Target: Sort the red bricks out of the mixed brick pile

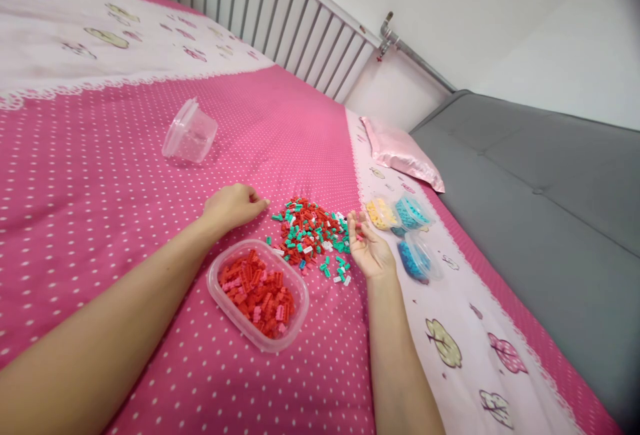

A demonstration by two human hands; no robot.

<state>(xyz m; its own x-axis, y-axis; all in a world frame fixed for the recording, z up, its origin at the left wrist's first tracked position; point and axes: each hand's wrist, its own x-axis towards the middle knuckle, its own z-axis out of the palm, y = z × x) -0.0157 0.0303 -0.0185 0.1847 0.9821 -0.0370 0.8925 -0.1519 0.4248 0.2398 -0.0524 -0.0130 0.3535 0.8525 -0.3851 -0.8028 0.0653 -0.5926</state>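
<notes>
A loose pile of small red, green and white toy building bricks (310, 228) lies on the pink dotted bedding. At the pile's left edge is my left hand (233, 208), its fingers curled together; what they hold, if anything, is hidden. My right hand (371, 251) is at the right edge, palm turned up and fingers bent inward. Something small and reddish shows by its fingertips, too small to name. Nearer to me, a clear plastic tub (217, 288) contains red and some pink bricks.
On its side at the left lies another clear tub (193, 133). To the right stand tubs of yellow bricks (381, 213), teal bricks (411, 211) and blue bricks (414, 258). Beyond them are a pink pillow (400, 155) and a grey padded headboard (540, 188).
</notes>
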